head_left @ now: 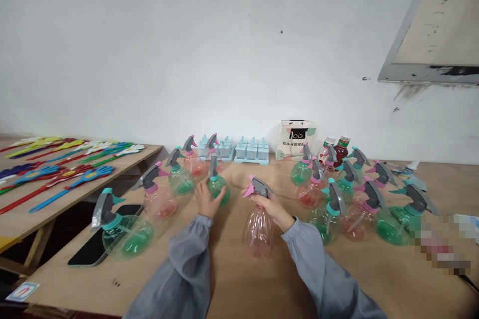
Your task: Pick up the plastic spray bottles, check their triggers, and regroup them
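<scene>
My right hand (pixel 272 208) is closed round the neck of a clear pink spray bottle (pixel 258 232) with a grey head and pink trigger, standing on the wooden table (pixel 239 284). My left hand (pixel 208 200) reaches forward with its fingers wrapped on a green spray bottle (pixel 216 184) with a grey and teal head. Both arms wear grey sleeves.
Several green and pink spray bottles stand in a row on the left (pixel 155 197) and in a cluster on the right (pixel 352 199). A black phone (pixel 92 249) lies near the left edge. Blue ice-lolly moulds (pixel 251 151) and a paper bag (pixel 295 139) stand by the wall. Coloured hand clappers (pixel 56 169) cover a side table.
</scene>
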A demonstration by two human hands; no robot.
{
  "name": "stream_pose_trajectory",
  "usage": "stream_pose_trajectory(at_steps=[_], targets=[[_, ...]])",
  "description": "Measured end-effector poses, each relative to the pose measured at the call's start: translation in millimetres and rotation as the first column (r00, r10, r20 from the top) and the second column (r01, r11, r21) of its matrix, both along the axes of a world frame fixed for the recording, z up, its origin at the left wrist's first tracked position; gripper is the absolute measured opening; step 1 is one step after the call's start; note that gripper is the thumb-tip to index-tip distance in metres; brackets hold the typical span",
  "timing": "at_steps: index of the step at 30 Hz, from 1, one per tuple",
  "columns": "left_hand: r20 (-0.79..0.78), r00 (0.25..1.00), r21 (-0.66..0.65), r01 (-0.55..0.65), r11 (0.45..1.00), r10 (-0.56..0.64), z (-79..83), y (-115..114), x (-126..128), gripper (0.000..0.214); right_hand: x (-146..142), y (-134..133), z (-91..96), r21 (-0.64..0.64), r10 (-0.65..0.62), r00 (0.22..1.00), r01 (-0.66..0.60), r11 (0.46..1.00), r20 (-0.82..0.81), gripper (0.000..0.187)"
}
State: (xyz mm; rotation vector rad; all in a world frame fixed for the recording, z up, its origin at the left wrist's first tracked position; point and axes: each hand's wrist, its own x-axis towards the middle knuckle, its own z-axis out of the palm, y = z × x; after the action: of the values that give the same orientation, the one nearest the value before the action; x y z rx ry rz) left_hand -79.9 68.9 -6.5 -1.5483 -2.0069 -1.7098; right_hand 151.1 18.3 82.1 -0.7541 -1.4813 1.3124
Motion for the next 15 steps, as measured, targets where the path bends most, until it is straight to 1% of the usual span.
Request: stream_pose_trajectory(at_steps=[1, 3, 5, 6, 9, 12, 15], targets=[[-0.011, 1.000, -0.005, 0.020, 1.000, -0.020, -4.3, -8.8, 9.0, 0.063, -0.4, -1.3, 2.0, -0.076, 0.062, 0.998, -0.064, 0.995, -0.028, 0.022], [-0.026, 0.995, 0.008, 0.094, 0.996, -0.094, -9.6, -22.1, 23.7, 0.063, -0.7, -3.3, 5.6, -0.215, 0.143, 0.986, -0.157, 0.964, -0.080, 0.026], [-0.033, 0.983, 0.044, 0.181, 0.982, -0.180, -11.3, -29.4, 32.5, 0.061, 0.2, -4.5, 8.1, -0.303, 0.180, 0.978, -0.204, 0.931, -0.105, 0.027], [-0.035, 0.976, 0.060, 0.217, 0.974, -0.215, -11.3, -31.1, 34.7, 0.060, 1.0, -5.0, 8.9, -0.322, 0.190, 0.976, -0.216, 0.922, -0.109, 0.027], [-0.031, 0.966, 0.063, 0.256, 0.965, -0.255, -10.8, -31.5, 35.4, 0.059, 2.5, -6.3, 9.0, -0.289, 0.214, 0.969, -0.241, 0.926, -0.124, 0.025], [-0.021, 0.970, 0.030, 0.241, 0.970, -0.240, -11.8, -29.7, 33.2, 0.062, 1.9, -6.2, 6.7, -0.240, 0.205, 0.969, -0.234, 0.942, -0.139, 0.020], [-0.024, 0.973, 0.022, 0.229, 0.973, -0.229, -13.2, -28.7, 32.2, 0.062, 2.1, -4.3, 3.5, -0.242, 0.206, 0.971, -0.230, 0.943, -0.119, 0.017]])
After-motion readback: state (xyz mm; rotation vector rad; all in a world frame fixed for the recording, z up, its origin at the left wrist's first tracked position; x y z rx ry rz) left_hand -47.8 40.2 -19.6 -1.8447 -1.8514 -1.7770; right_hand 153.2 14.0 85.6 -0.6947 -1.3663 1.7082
